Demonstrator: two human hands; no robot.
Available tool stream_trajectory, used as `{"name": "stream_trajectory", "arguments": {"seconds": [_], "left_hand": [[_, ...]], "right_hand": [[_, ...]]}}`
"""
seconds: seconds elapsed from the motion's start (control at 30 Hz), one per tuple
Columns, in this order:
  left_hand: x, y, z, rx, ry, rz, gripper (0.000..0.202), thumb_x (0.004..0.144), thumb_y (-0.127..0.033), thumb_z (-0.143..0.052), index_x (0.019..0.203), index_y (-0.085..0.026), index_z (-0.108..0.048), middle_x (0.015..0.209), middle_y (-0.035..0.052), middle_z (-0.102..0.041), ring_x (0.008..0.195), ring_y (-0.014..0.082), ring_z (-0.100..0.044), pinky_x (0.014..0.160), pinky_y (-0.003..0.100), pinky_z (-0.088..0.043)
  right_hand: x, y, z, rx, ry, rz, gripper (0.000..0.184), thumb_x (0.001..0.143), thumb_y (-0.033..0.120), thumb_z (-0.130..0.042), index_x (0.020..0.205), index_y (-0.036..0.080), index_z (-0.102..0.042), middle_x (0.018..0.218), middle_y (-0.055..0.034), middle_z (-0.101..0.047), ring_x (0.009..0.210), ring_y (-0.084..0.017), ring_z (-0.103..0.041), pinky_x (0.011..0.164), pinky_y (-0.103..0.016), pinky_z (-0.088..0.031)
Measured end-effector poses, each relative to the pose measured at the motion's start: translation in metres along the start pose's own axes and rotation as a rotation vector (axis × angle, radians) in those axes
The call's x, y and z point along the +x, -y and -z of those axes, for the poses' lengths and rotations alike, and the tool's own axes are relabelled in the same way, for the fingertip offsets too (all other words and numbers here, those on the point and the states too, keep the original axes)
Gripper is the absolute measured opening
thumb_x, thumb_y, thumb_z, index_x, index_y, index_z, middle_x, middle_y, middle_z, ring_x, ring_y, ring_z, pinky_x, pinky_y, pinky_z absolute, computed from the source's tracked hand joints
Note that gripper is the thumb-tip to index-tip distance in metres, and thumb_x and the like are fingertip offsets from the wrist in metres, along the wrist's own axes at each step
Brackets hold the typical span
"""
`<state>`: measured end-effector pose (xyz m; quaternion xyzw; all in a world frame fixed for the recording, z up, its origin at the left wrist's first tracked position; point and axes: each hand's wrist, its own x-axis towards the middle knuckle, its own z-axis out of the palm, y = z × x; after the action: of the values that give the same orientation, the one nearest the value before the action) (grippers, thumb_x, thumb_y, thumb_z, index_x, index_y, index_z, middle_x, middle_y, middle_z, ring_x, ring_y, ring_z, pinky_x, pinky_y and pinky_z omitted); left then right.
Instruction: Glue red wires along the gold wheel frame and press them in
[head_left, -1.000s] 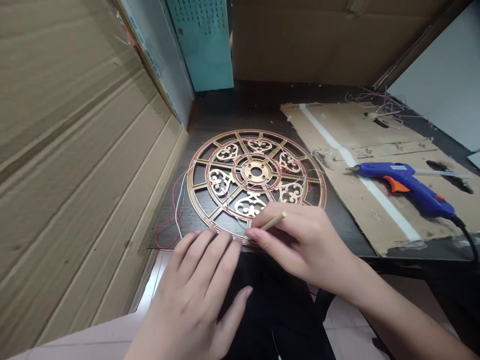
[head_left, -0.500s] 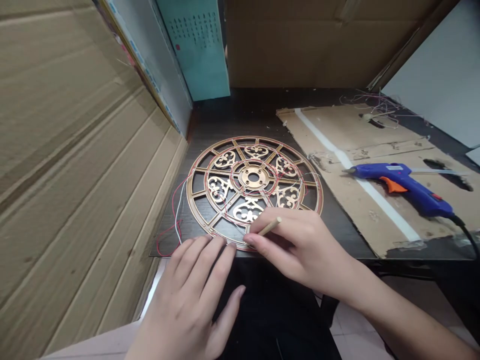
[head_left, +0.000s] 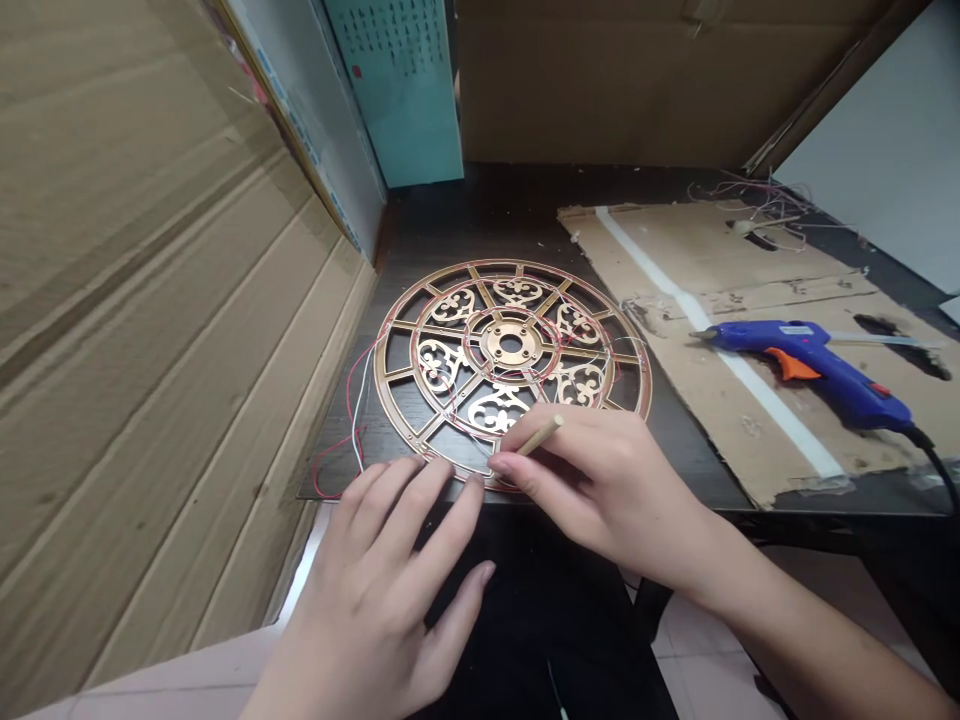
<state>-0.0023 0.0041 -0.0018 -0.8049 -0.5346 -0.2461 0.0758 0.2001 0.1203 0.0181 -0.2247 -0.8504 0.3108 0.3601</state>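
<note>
Now: right hand [head_left: 600, 480] pinches a thin wooden stick [head_left: 540, 436] between thumb and forefinger, pencil-fashion. The stick's lower tip is hidden behind the fingers, at the near rim of the gold fretwork disc [head_left: 512, 345].

Left hand [head_left: 375, 590] lies flat, fingers spread, gripping nothing. Its fingertips [head_left: 439, 478] rest at the disc's near rim by the table edge, just beside the right hand's fingertips.

Disc lies flat on the dark table [head_left: 480, 215], close to the front edge: hub with centre hole, spokes, scroll cut-outs. Thin red wire follows its rings. Red and white wire loops [head_left: 358, 400] trail off its left side onto the table.

Right of the disc is a torn cardboard sheet [head_left: 750, 270] with a white strip across it. On it lies a blue hot-glue gun [head_left: 814, 365] with an orange trigger, on its side, nozzle toward the disc, well apart from both hands. Loose wire scraps [head_left: 757, 195] lie at the sheet's far end.

A corrugated cardboard panel [head_left: 150, 300] stands along the left.
</note>
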Motion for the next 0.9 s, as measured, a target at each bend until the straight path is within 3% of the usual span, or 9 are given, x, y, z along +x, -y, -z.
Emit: {"name": "stream_trajectory", "arguments": {"seconds": [0.67,0.9], "left_hand": [[-0.0014,-0.0041,-0.0028,-0.063,-0.013,0.048,0.046,0.095,-0.028,-0.068,0.139,-0.015,-0.061,0.143,0.0127,-0.057,0.132,0.0305,-0.05,0.118,0.044,-0.037],[-0.0016,-0.0034,-0.0034,-0.054,-0.029,0.043,0.046,0.095,-0.028,-0.069,0.138,-0.016,-0.062,0.142,0.0124,-0.058,0.131,0.0303,-0.051,0.118,0.045,-0.038]], "right_hand": [[0.0045,0.0054,0.0009,-0.028,-0.026,-0.029,0.018,0.105,0.014,-0.067,0.088,0.009,-0.071,0.085,-0.0024,-0.073,0.075,-0.009,-0.067,0.074,-0.019,-0.048],[0.0061,0.0036,0.0012,-0.027,-0.04,-0.066,0.021,0.105,0.013,-0.067,0.084,0.013,-0.066,0.084,-0.001,-0.073,0.073,-0.009,-0.066,0.071,-0.019,-0.048]]}}
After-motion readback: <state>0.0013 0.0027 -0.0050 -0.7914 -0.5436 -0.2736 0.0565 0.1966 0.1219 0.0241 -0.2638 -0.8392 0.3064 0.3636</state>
